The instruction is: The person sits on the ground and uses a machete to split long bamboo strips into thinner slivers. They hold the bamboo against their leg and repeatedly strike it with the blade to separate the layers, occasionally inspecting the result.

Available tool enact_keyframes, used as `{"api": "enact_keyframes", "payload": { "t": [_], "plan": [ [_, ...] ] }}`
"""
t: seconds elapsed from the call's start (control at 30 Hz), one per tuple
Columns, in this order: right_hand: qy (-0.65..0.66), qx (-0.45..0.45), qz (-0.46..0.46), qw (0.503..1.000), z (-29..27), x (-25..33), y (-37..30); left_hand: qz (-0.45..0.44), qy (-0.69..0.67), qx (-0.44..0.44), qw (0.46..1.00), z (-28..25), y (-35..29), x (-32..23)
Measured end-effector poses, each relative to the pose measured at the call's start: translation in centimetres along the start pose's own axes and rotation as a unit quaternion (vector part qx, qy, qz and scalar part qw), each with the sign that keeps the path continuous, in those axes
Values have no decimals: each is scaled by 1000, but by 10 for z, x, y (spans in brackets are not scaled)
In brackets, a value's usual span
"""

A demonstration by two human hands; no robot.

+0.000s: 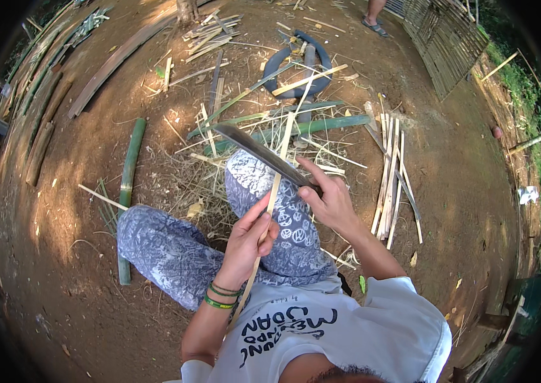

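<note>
My left hand (243, 246) is closed around a long, pale bamboo strip (273, 196), pinched between thumb and fingers above my lap. From my chest the strip slants up and away past my knees. My right hand (334, 203) grips a machete (250, 147) with a wide dark blade, its handle mostly hidden by the hand. The blade points to the far left and crosses the strip just beyond my left hand. One right finger reaches out beside the blade near the strip. Thin shavings (203, 185) lie on the ground around my knees.
Split bamboo strips (390, 179) lie bundled at the right. Green bamboo poles (131, 153) rest at the left and ahead (337, 123). Beyond are a dark ring (271, 66) and more strips (210, 38). A person's foot (374, 27) shows near a woven bamboo panel (443, 45).
</note>
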State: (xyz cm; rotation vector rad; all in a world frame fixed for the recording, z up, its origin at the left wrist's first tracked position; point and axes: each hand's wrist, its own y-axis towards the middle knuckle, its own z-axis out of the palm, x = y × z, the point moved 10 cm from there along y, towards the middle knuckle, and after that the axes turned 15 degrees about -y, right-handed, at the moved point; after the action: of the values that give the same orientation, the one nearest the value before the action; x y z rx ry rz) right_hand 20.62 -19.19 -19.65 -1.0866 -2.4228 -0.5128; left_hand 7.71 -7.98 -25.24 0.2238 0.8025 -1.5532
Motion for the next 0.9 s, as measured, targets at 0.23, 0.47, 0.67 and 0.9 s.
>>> {"api": "enact_keyframes", "payload": {
  "t": [0.23,0.47,0.67,0.9],
  "plan": [
    [-125,19,-78,989,26,30,-19,-35,-7,-48,998,-12,-2,5],
    [-149,4,-71,986,30,26,-15,-35,1,-69,997,-18,-7,10],
    [-133,18,-47,990,36,15,-14,-26,18,-64,997,-21,-10,8],
    [-148,22,-29,988,41,9,-15,-26,46,-51,997,-21,-20,6]
  ]
}}
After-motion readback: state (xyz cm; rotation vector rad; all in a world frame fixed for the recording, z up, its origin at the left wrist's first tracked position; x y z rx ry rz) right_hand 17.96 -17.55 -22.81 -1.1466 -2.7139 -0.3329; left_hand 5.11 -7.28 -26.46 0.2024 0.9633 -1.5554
